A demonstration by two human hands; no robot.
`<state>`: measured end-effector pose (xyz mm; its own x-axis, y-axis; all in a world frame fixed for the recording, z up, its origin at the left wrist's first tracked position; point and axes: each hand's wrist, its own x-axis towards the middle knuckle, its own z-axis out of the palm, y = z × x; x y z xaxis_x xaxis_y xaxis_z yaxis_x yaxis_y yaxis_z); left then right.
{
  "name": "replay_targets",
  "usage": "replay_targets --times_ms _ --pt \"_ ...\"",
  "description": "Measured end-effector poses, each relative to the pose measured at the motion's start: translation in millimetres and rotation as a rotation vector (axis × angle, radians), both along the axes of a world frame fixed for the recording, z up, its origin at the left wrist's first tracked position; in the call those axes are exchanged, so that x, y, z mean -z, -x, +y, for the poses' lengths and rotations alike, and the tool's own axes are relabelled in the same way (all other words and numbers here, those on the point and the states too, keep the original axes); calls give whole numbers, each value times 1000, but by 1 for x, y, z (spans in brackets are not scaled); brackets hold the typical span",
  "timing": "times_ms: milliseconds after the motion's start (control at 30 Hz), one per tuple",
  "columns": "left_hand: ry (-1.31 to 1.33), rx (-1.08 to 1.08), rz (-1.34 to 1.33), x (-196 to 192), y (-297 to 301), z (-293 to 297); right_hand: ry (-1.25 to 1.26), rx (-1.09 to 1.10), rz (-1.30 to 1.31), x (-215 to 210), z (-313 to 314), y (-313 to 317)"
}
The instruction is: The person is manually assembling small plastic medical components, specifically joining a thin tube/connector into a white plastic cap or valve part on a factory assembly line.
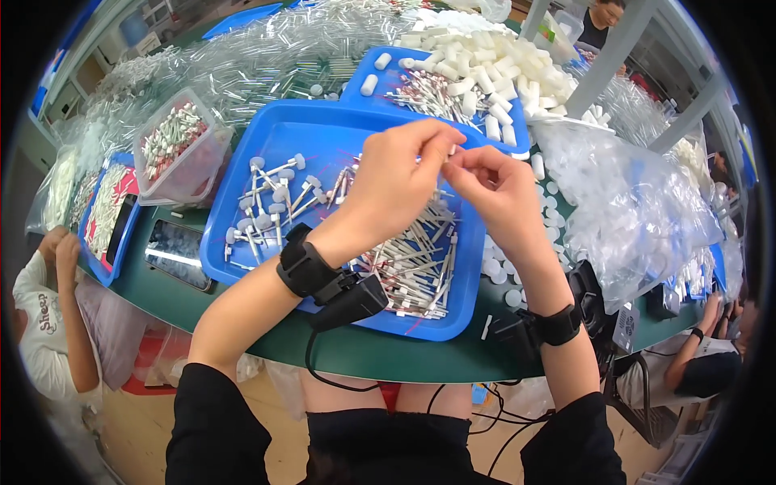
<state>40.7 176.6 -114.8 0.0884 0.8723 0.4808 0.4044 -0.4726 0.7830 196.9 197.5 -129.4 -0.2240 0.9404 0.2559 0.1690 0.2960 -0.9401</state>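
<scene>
From afar I see the left hand (394, 179) and right hand (503, 194) meet above the blue tray (301, 129), both grips pinching one half-hidden white piece (451, 150), probably for steadiness; the bench (396, 368) seemingly keeps white sticks (414, 267) within reach.

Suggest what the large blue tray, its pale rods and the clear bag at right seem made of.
Blue tray: probably moulded plastic, smooth, with rounded corners, soft sheen. Pale rods: perhaps plastic or ceramic; smooth whitish surfaces leave it open. Clear bag: likely plastic film, glossy, wrinkled, transparent.
</scene>
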Motion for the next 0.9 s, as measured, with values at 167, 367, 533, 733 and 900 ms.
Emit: replay_targets --times_ms 167,367,533,733,900 --pt "-43 33 -215 -2 -2 -1 -94 127 -29 6 18 -38" --pt "56 89 -267 16 -7 0 -291 221 -671 29 18 -69" --pt "22 85 -149 20 -11 -5 -226 239 -674 27 21 -65" --pt "8 137 -138 22 -10 -5 -243 318 -727 38 27 -69" --pt "93 192 -102 16 -10 -10 -245 317 -549 27 25 -80"
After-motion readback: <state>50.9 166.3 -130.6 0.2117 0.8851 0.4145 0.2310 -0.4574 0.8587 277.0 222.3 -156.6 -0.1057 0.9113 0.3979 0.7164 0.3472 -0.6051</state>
